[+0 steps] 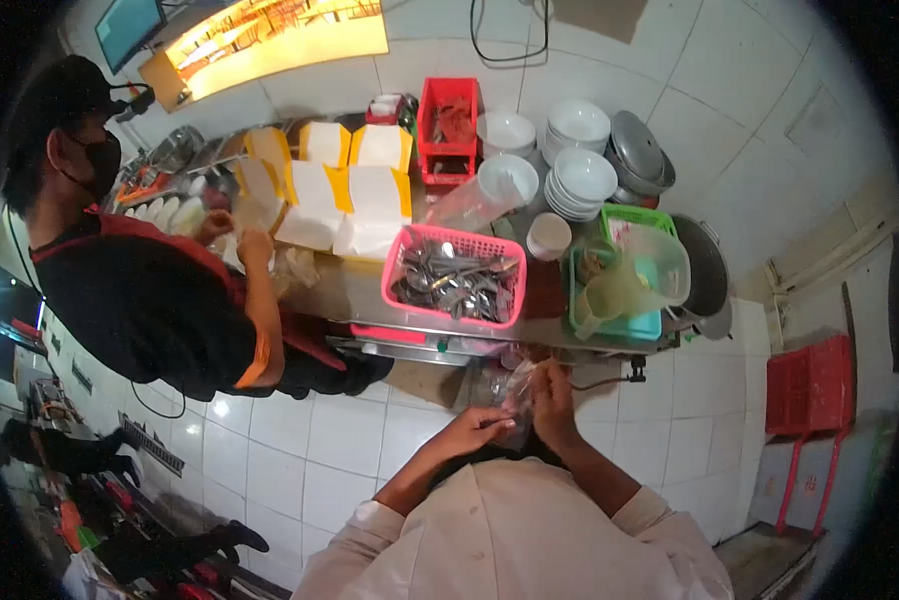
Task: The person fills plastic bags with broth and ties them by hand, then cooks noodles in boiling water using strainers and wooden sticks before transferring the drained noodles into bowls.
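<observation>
Nothing legible as words, brands or numbers. Closest to writing: two small red marks (810,483) on a pale grey panel (802,505) at lower right, below a red crate (809,385). One just left of the red poles (788,480) in front of the panel, the other seen between them. Shaped somewhat like printed characters, yet too small and blurred to read or to match to any script. At upper left, a bluish screen (129,28), seen at a slant; too unclear for any lettering.
</observation>
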A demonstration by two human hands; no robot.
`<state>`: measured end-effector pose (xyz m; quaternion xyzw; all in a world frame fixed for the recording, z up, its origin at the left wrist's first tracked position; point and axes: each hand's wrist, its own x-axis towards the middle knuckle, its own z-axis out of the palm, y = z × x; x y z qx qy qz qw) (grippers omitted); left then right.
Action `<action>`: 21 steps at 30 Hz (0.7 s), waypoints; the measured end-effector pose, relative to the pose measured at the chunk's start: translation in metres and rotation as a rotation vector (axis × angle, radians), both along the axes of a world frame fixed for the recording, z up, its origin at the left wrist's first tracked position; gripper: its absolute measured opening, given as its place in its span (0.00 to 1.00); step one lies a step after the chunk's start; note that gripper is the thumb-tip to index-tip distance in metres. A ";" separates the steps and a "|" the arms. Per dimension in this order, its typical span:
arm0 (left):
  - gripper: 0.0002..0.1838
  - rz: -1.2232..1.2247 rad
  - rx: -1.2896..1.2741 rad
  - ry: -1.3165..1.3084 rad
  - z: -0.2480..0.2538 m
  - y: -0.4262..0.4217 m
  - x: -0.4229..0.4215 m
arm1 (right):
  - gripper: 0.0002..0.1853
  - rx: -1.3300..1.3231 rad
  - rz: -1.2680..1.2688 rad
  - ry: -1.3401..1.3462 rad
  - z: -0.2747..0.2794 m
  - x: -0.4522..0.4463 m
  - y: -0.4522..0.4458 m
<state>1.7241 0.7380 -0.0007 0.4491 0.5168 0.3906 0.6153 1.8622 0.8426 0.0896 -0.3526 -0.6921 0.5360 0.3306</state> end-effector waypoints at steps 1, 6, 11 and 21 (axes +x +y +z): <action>0.15 0.020 -0.017 -0.092 -0.016 -0.011 0.008 | 0.13 -0.181 -0.052 0.100 -0.006 0.005 0.006; 0.15 0.104 -0.222 -0.332 0.028 -0.022 0.022 | 0.14 -0.472 -0.258 0.306 -0.028 0.031 0.030; 0.14 0.006 -0.025 0.033 0.006 0.004 0.029 | 0.13 -0.671 -0.519 0.391 -0.031 0.070 0.070; 0.16 0.463 0.369 0.252 0.106 0.295 0.063 | 0.11 0.008 -0.423 -0.504 -0.144 0.251 0.160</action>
